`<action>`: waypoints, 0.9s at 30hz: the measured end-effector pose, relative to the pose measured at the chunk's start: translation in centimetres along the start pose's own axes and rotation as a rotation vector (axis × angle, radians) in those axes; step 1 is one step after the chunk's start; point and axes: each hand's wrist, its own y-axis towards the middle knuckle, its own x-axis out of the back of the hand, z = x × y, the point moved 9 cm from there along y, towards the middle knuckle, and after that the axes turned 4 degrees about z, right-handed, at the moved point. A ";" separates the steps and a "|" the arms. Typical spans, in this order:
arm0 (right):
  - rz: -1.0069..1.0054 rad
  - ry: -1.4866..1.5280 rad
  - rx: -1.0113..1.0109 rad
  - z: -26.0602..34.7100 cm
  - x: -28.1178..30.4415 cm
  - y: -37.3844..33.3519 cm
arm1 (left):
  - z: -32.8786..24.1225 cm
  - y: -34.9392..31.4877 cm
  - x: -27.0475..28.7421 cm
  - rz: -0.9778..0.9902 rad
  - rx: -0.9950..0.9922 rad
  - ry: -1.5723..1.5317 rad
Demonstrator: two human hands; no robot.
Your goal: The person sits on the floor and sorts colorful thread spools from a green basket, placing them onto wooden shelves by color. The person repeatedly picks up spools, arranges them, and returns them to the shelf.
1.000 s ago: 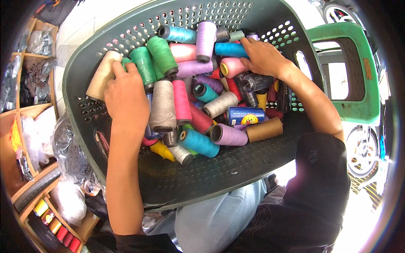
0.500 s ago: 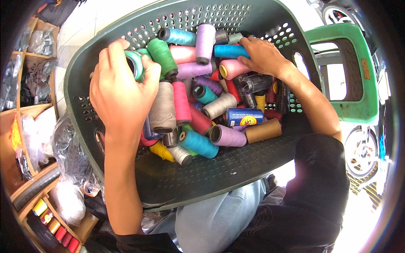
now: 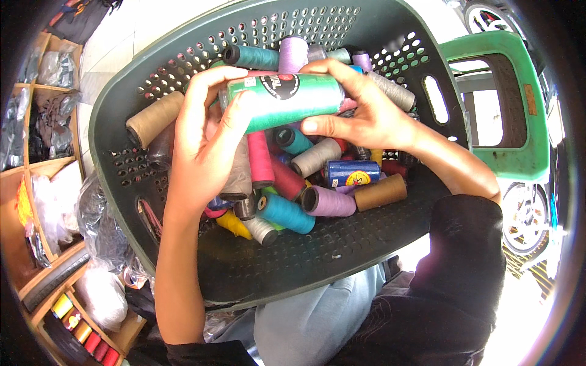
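Note:
A large green thread spool, shiny as if wrapped in clear film and bearing a black round label, lies sideways above the pile. My left hand grips its left end, while my right hand closes round the right end with the thumb below. Beneath it, a dark green plastic basket holds many thread spools. A pink spool, a turquoise spool, a lilac spool and a brown spool show under my hands. A tan spool leans by the basket's left wall.
At the right stands a green plastic stool, with a spoked wheel below it. On the left, wooden shelves hold plastic bags, and a lower compartment has small red and yellow spools. The basket rests against my lap.
My left hand has brought the green spool from the basket's left side toward the middle. My right hand has left the blue spool and now grips the green one's other end.

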 end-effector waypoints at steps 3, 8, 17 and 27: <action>-0.176 -0.014 0.067 0.6 2.9 0.2 | 0.3 0.1 0.4 -0.059 0.032 0.186; -0.490 -0.369 -0.067 -1.3 8.4 -0.6 | 1.3 0.1 2.2 -0.035 -0.083 0.685; -0.704 -0.559 0.023 -1.3 10.6 -1.2 | 2.9 -0.3 0.8 0.139 0.047 0.808; -0.705 -0.817 -0.095 -3.0 12.0 -1.5 | 3.4 -1.1 0.8 0.209 0.100 1.071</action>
